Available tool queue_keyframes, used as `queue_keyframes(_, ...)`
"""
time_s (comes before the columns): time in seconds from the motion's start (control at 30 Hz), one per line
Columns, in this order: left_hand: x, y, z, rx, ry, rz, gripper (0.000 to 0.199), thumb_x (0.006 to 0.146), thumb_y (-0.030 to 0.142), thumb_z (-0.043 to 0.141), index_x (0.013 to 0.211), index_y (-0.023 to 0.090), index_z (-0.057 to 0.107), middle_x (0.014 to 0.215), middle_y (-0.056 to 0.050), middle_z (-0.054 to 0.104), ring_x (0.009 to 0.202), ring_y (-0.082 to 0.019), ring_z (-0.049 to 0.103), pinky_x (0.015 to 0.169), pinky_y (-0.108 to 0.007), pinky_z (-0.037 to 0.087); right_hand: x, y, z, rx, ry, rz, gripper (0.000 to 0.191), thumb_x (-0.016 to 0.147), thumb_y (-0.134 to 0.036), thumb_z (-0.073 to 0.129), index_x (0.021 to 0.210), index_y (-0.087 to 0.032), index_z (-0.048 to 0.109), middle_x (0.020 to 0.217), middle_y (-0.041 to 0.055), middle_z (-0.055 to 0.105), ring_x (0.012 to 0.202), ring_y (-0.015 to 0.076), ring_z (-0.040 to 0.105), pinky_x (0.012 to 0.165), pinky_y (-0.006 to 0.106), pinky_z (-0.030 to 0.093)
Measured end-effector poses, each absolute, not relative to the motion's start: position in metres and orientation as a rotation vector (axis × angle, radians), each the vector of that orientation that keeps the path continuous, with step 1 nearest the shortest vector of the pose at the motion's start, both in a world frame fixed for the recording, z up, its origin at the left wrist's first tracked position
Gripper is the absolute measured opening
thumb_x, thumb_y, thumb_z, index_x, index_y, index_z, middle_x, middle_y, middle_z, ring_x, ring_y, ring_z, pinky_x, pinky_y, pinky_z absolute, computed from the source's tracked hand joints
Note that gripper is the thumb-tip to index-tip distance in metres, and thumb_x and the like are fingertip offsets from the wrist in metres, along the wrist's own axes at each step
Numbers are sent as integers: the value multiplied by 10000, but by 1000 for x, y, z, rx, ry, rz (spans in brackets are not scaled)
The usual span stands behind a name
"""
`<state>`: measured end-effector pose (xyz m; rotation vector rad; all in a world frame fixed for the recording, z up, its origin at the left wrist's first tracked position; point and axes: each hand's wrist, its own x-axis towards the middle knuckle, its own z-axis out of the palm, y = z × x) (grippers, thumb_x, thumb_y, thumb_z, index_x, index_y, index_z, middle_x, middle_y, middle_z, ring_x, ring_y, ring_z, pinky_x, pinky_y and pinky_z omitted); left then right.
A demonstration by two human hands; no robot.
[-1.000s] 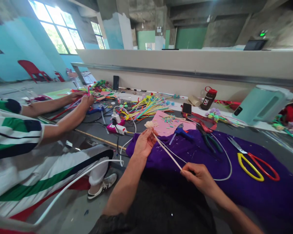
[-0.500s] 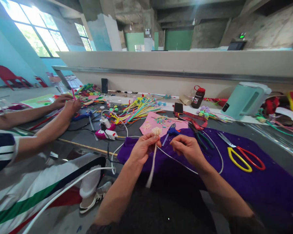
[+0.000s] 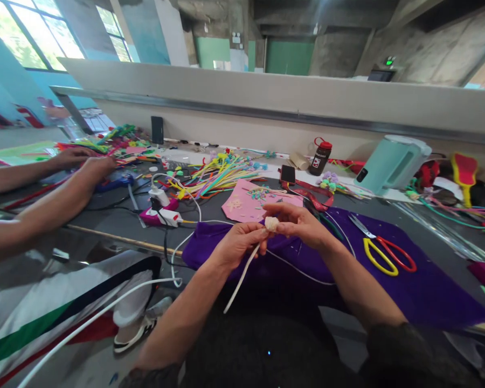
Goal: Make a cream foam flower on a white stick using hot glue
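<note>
A small cream-coloured flower-like piece (image 3: 271,223) with a pale stem (image 3: 242,278) hanging down to the left is between my hands. My left hand (image 3: 243,243) pinches it just below the head, where the stem begins. The thumb and fingers of my right hand (image 3: 301,223) close on the right side of the head. Beneath my hands lies a purple cloth (image 3: 412,291), crossed by a white cord. Just beyond them is a pink sheet (image 3: 236,203) bearing small cream and teal pieces.
Scissors with yellow and red handles (image 3: 382,253) lie on the cloth at right. A power strip (image 3: 160,215) with cords sits at left, near another person's arms (image 3: 52,207). Behind are coloured stems (image 3: 218,178), a phone (image 3: 288,174), a bottle (image 3: 320,157) and a mint kettle (image 3: 394,164).
My right hand has moved left and taken hold of the cream head. The stem now slants further left. The view has turned slightly, and the other person's hands have lowered.
</note>
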<state>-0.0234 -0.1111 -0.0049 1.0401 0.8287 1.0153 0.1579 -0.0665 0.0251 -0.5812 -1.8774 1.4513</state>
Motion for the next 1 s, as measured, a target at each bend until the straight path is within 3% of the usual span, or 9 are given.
queue_keyframes(0.13, -17, -112, -7, 1027, 811, 969, 210, 699, 323, 658, 699, 117, 619, 495, -12, 578, 393, -80, 523, 353, -147, 354, 157, -66, 21, -572, -1884, 1506, 360, 744, -320, 600, 1089, -218, 612, 958, 31, 623, 721, 119, 581, 538, 197, 437)
queue_keyframes(0.27, -15, -110, -12, 985, 792, 959, 201, 707, 318, 648, 716, 122, 607, 541, -21, 607, 395, -84, 541, 347, -151, 374, 156, -67, 11, -640, -1778, 1524, 295, 745, -320, 605, 1012, -203, 649, 821, 15, 629, 607, 91, 550, 432, 162, 349)
queue_keyframes(0.4, -13, -108, -17, 989, 791, 970, 183, 671, 283, 681, 703, 125, 594, 569, -19, 614, 398, -79, 545, 349, -149, 383, 156, -65, 3, -661, -1692, 1560, 282, 735, -318, 622, 985, -194, 662, 720, -8, 602, 547, 72, 509, 423, 166, 334)
queue_keyframes(1.0, -12, -107, -26, 1325, 1172, 991, 355, 715, 467, 594, 640, 120, 586, 531, -24, 602, 391, -92, 552, 355, -162, 406, 151, -63, -8, -753, -1740, 1473, 289, 732, -327, 621, 969, -164, 649, 657, -14, 590, 500, 77, 497, 415, 184, 345)
